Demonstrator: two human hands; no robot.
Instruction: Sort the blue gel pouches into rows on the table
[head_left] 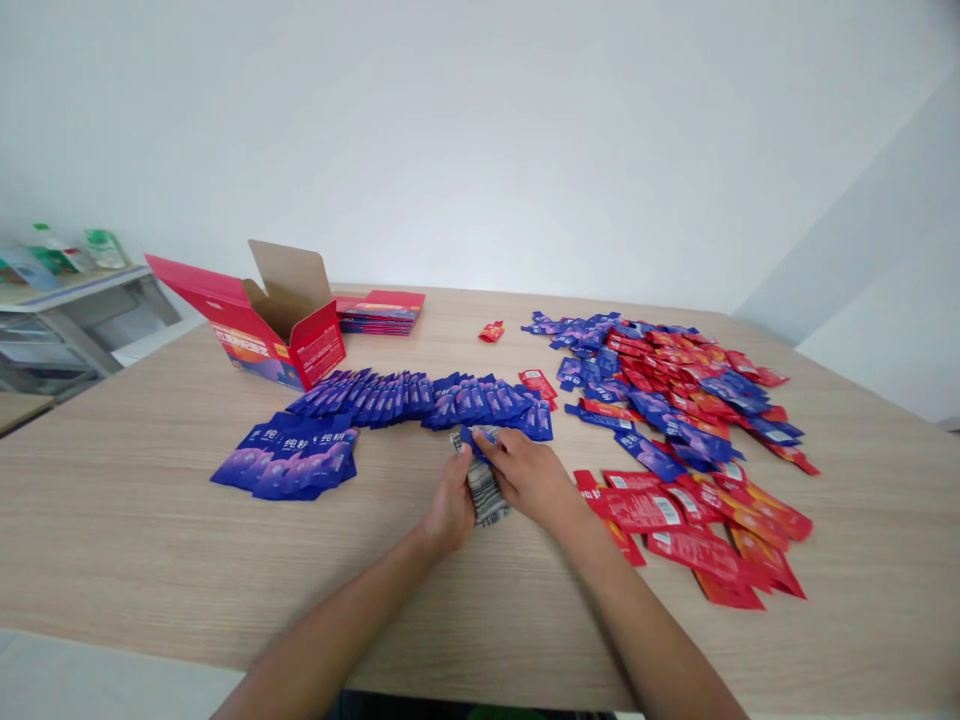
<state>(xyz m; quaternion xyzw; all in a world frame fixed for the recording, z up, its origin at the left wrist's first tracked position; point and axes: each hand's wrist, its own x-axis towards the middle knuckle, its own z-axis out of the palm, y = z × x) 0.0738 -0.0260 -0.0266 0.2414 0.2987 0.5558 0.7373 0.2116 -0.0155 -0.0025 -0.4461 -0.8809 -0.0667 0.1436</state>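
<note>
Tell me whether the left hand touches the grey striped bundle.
Touching: the head view shows the left hand against the left side of the grey striped bundle.

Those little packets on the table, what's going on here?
A person holds a striped grey bundle between the left hand and right hand, with something blue at its top. Just beyond lies an overlapping row of blue packets; to the right, a loose heap of red and blue ones. An open red box stands at left.
</note>
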